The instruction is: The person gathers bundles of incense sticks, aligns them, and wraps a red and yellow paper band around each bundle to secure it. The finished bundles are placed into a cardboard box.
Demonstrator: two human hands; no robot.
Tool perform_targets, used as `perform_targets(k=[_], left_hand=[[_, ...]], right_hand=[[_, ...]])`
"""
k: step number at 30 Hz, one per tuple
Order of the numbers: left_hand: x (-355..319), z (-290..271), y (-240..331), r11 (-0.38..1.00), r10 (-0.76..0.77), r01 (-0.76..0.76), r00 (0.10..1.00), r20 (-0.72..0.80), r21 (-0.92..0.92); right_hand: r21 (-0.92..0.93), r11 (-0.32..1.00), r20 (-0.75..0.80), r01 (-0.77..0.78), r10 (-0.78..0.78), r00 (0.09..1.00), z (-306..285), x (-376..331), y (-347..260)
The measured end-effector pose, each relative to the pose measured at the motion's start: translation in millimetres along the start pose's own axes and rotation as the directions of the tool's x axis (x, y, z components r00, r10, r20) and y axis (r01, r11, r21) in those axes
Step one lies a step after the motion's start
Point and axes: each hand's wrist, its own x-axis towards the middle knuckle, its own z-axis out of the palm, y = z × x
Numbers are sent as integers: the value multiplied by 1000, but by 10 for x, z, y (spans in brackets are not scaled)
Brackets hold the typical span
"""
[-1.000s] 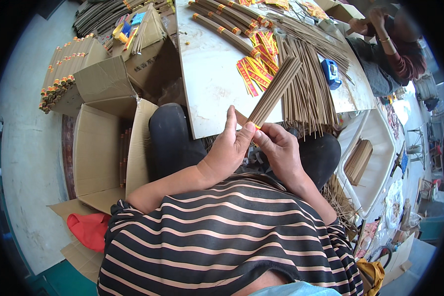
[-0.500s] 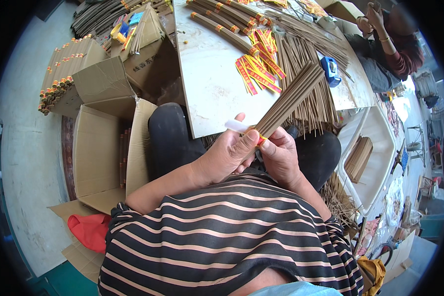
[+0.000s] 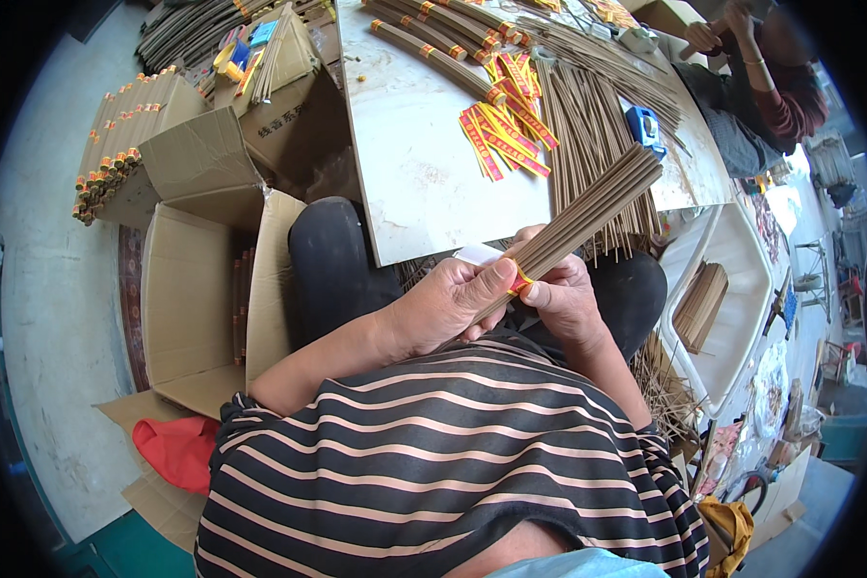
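A bundle of brown incense sticks (image 3: 592, 207) slants up to the right across my lap, over the table's near edge. Around its lower part runs a red and yellow paper label (image 3: 521, 280), its white end (image 3: 479, 254) sticking out above my left hand. My left hand (image 3: 456, 297) is closed around the bundle's lower end, thumb against the label. From the other side my right hand (image 3: 566, 301) grips the bundle at the label, its thumb near the band and some fingers hidden behind the sticks.
On the white table (image 3: 405, 183) lie a pile of labels (image 3: 504, 140), loose sticks (image 3: 597, 125), banded bundles (image 3: 433, 63) and a blue tape dispenser (image 3: 645, 128). An open cardboard box (image 3: 197, 289) stands left, a white tub (image 3: 742, 270) right. A co-worker (image 3: 790, 106) sits at far right.
The bundle has shifted slightly right and tilted lower. My right fingers have moved up behind it, and the label's white end lies closer to the sticks.
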Motion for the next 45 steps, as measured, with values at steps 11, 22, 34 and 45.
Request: perform_targets(k=[11,22,34,45], left_hand=[[90,-22,-54,950,68,-39,994,-85,309],[220,-10,-204,570,601,-369,796,-66,734],[267,33,-163,63,661,-346,718,221,936],[503,-86,-404,-270,588,-56,781,211,961]], right_hand=[[-322,920,-217,-225,159,963,153,42,-392],[-299,944,-305,-137,42,952,215,73,-298],[-212,960,-384,-180,87,919,189,73,-289],[-260,918,-459,-301,157,875,62,163,-222]])
